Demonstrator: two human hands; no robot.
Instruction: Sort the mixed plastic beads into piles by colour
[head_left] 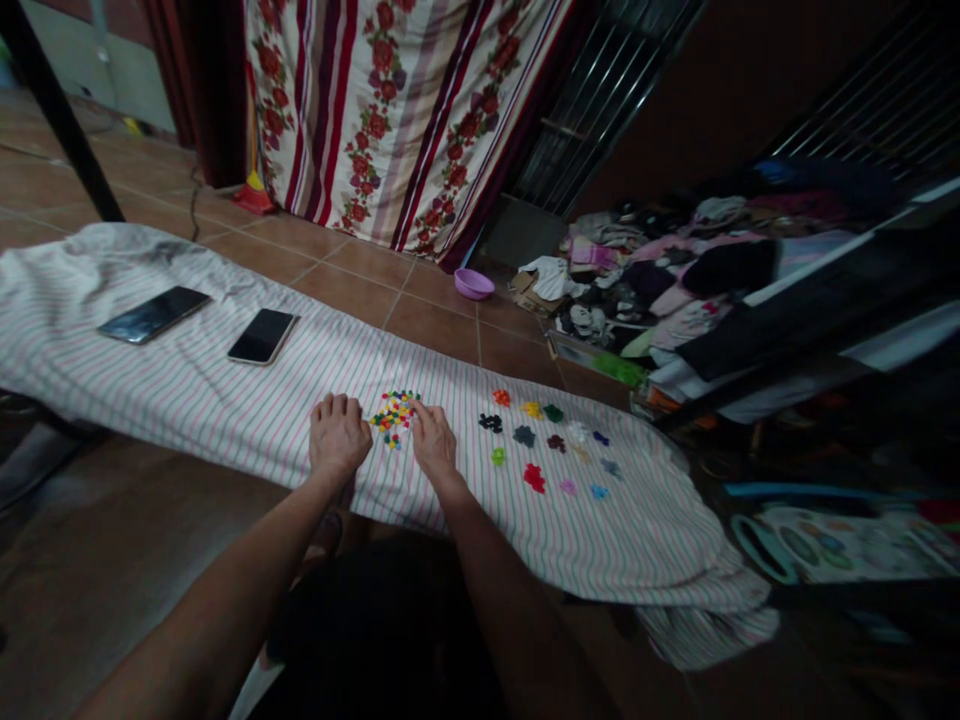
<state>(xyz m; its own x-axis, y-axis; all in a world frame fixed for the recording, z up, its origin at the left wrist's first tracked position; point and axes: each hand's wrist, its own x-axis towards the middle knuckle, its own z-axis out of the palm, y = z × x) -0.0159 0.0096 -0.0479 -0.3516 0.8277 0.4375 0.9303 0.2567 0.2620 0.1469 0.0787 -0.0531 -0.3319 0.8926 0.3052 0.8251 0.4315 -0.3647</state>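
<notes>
A mixed pile of small coloured pieces (394, 415), mostly yellow, green and red, lies on a striped cloth. They look like beads, but are too small to tell exactly. My left hand (339, 435) rests on the cloth at the pile's left edge, its fingers curled down and hiding whatever is under them. From the right, my right hand (435, 438) reaches in with its index finger stretched out, touching the pile's edge. Further right lie several small single-colour heaps, among them an orange heap (501, 398), a black heap (491, 423) and a red heap (534, 478).
The striped cloth (450, 500) covers a long, narrow surface. Two dark-screened devices, a tablet (154, 315) and a phone (263, 336), lie on its left part. Behind, a purple basin (474, 284) stands on the tiled floor, near a large heap of clothes (675, 270).
</notes>
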